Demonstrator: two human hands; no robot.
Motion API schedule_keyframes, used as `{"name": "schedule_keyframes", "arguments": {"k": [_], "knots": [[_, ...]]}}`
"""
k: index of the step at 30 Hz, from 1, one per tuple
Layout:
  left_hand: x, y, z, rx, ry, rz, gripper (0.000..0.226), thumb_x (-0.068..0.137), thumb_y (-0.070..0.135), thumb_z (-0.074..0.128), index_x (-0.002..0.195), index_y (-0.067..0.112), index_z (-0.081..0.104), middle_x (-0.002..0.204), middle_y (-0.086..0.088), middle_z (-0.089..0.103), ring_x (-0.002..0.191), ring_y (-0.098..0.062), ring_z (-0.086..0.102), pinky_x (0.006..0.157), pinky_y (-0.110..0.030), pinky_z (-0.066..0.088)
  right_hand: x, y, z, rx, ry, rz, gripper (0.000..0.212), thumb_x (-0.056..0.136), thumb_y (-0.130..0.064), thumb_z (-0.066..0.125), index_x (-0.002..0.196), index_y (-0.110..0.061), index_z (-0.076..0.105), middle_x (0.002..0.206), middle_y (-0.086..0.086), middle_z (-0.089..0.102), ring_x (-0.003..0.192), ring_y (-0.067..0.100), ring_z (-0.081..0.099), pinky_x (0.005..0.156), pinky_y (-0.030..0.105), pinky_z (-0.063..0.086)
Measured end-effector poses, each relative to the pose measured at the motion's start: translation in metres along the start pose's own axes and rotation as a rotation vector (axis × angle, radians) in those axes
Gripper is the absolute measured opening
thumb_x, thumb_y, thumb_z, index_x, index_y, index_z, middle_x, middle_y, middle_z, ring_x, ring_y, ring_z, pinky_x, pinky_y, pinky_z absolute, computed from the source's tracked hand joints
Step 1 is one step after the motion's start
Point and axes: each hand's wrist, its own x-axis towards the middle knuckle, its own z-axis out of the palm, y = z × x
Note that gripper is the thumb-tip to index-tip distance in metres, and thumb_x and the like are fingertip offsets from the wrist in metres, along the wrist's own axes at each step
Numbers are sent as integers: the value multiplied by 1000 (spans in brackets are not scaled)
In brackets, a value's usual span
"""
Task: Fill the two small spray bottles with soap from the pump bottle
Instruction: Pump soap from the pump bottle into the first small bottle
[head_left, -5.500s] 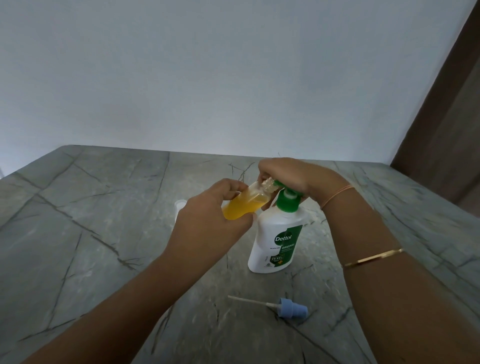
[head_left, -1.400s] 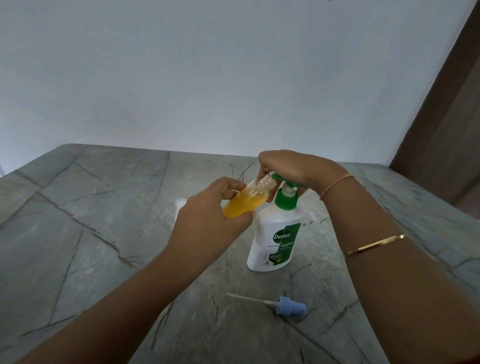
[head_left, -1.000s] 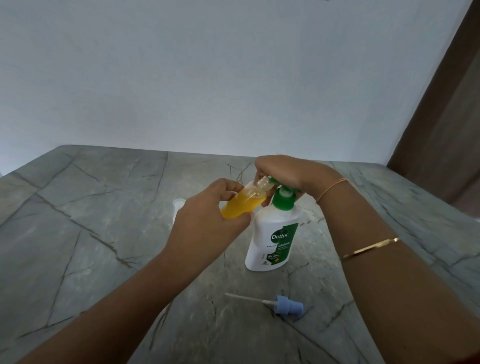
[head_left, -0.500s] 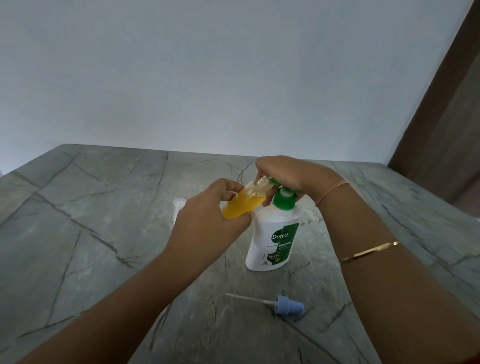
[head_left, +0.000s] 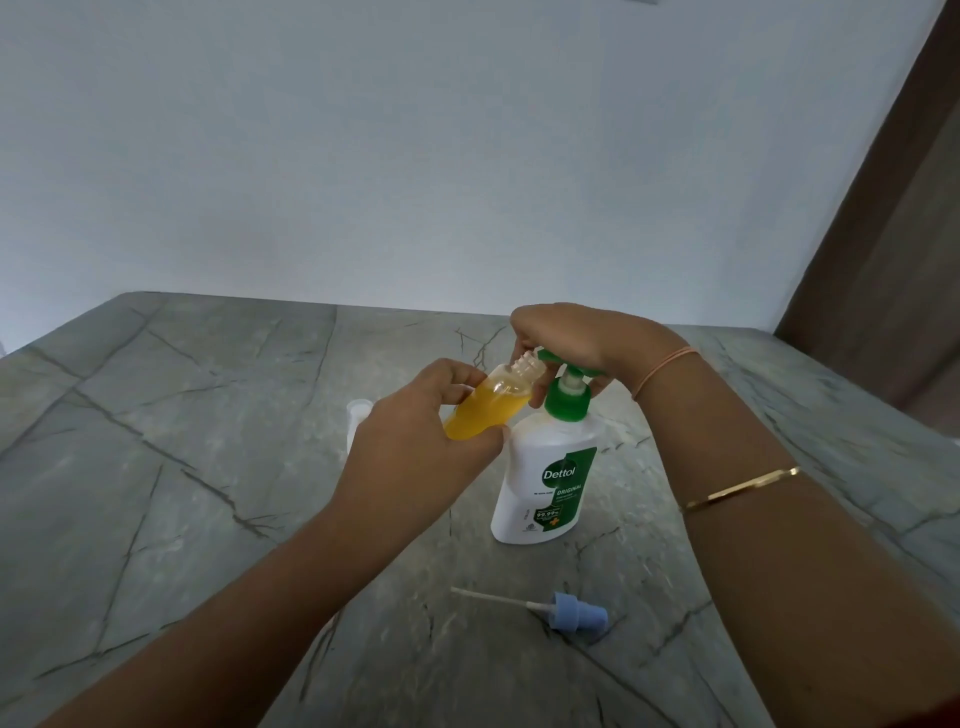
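Grey veined table (head_left: 156, 467): pump bottle (head_left: 545, 483) upright; blue spray cap (head_left: 576, 616) lying nearer; small clear bottle (head_left: 357, 413) part hidden.

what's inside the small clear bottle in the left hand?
Orange-yellow liquid soap fills the small clear plastic spray bottle up to its shoulder; the threaded neck is uncapped and looks empty. The left hand wraps the base, so the bottom is hidden.
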Motion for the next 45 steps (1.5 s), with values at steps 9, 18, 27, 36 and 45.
{"name": "schedule_keyframes", "arguments": {"k": [9,18,27,36,45], "knots": [[0,1,0,16,1,4,36,75,41,70,98,44,42,93,24,48,68,11,48,55,-8,32,2,2,4,20,5,4,40,90,-36,31,116,-12,52,112,18,61,103,34,55,80,39,46],[0,0,1,23,-5,-8,38,74,42,70,105,40,49,96,22,49,67,10,47,54,-8,31,2,4,-1,20,-2,-2,39,86,-37,32,108,-15,56,108,16,63,99,31,57,81,40,49],[-1,0,1,28,-9,-3,36,75,42,69,98,45,42,94,24,48,64,12,48,53,-6,29,3,6,9,65,-3,7,44,87,-38,33,118,-13,51,120,17,58,102,32,53,83,41,47],[-1,-1,2,25,-12,-7,36,74,43,69,102,43,46,97,23,49,67,11,47,53,-7,30,3,3,-3,13,-3,-15,42,89,-37,29,111,-14,56,104,11,64,100,31,56,80,38,48],[-1,-1,3,9,-9,-14,35,74,43,70,95,47,42,89,27,48,66,11,50,52,-4,29,5,6,9,48,-4,-1,42,87,-36,33,112,-11,55,115,18,59,94,31,53,80,40,47]]}}
